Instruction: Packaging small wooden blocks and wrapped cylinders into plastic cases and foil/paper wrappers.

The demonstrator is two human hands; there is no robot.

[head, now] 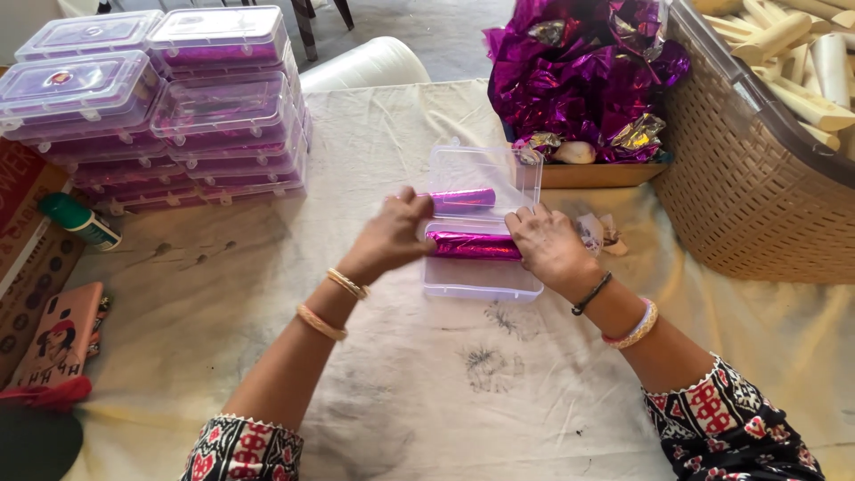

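Observation:
A clear plastic box [481, 285] lies open on the cloth-covered table, its lid [485, 169] tipped back. Inside are two rolls wrapped in shiny purple foil. My left hand [390, 236] and my right hand [549, 247] grip the two ends of the nearer foil roll [475, 246] and hold it in the box. The farther foil roll [463, 199] lies just behind it, by my left fingertips. Both wrists wear bangles.
Stacks of closed clear boxes [169, 98] with purple contents stand at the far left. A heap of purple foil wrappers [583, 76] fills a carton behind the box. A woven basket [748, 187] of cream rolls stands at right. A green-capped bottle [82, 221] and a phone [61, 331] lie left.

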